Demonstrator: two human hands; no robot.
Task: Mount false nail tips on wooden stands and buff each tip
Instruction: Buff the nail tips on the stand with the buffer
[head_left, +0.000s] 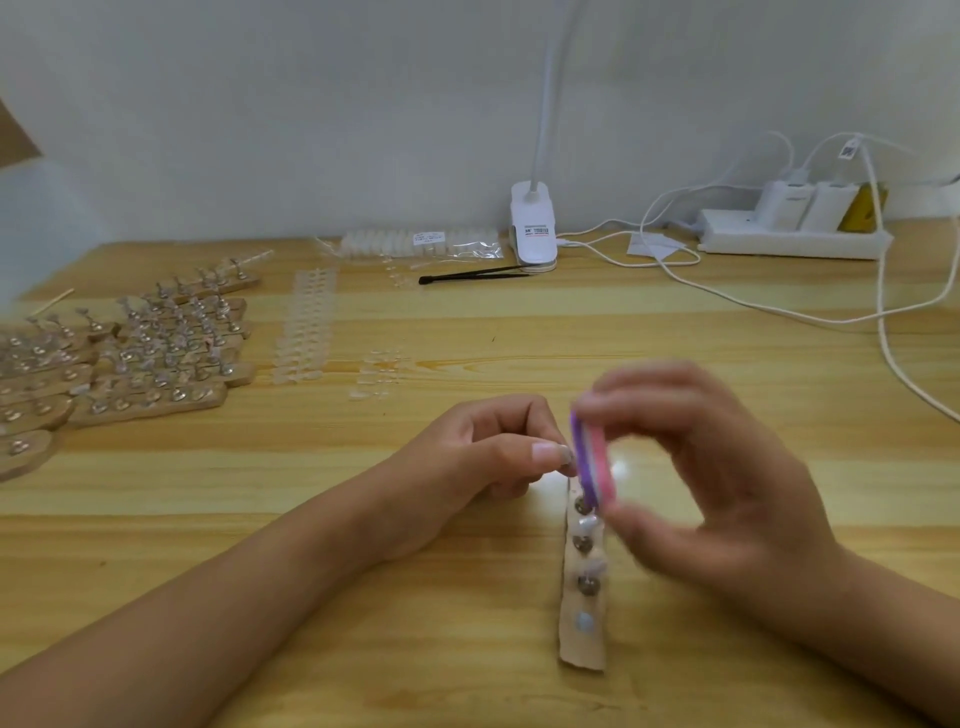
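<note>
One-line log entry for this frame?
step: buffing | right hand: grips buffer block | left hand: holds wooden stand far end

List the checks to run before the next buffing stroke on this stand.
1. Grip: the right hand holds the buffer block: ok.
2. Bracing: the left hand pinches the far end of the wooden stand: ok.
3. Support: the wooden stand lies on the table: ok.
4. Contact: where the buffer block touches: cannot tell, blurred.
5. Clearance: the finished stands sit apart, left of both hands: ok.
</note>
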